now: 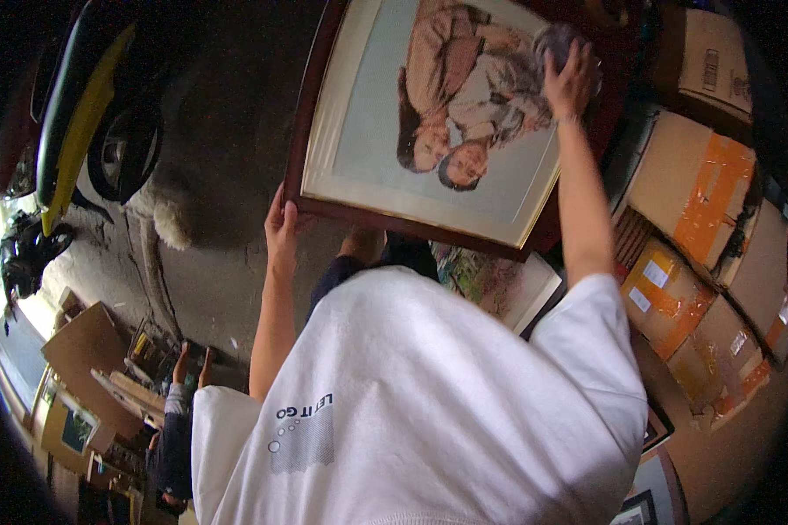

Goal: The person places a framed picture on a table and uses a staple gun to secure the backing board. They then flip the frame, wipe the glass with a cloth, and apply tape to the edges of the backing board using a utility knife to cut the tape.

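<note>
Head view: large framed picture [429, 122] held up ahead of the person, tilted, long axis running left to right. Left hand [280, 229] clasps its lower left frame edge; right hand [569, 80] presses a grey cloth [556, 39] against the glass, upper right. Cardboard boxes [700, 192] stacked to the right

shirt: white, short sleeves | chest: dark lettering above a dotted grey patch | forearms: bare

The scene is viewed from a single head-worn fisheye camera, aimed steeply downward over the wearer's white shirt [429, 402]. The framed picture [429, 122] is seen close, and edges are bent toward the dark rim.
</note>
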Demonstrator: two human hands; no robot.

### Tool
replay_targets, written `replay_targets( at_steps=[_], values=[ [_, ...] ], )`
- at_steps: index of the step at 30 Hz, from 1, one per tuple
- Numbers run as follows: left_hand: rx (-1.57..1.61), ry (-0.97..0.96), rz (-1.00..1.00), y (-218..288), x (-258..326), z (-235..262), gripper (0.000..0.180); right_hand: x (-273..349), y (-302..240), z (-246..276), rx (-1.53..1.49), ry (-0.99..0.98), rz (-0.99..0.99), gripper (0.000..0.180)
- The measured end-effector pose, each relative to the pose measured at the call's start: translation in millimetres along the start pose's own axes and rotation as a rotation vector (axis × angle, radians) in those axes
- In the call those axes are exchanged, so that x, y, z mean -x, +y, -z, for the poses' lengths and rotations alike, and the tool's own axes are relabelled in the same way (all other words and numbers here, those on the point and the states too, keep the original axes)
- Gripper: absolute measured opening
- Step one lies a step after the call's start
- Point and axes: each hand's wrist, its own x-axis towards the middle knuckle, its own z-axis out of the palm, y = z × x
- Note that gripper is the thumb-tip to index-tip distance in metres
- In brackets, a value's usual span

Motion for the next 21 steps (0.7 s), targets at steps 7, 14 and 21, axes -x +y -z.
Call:
replay_targets(
  at_steps=[7,14,21],
  values=[
    [0.051,0.011,-0.013,-7,5,-1,0.067,195,-136,125,-0.171,-0.534,0.028,0.066],
    [-0.036,0.046,-0.046,4,-2,-9,0.067,86,-87,51,-0.288,-0.406,0.266,0.074],
    [-0.020,0.078,-0.006,-1,-2,-9,0.065,45,-157,24,-0.473,-0.291,0.025,0.052]
  ],
)
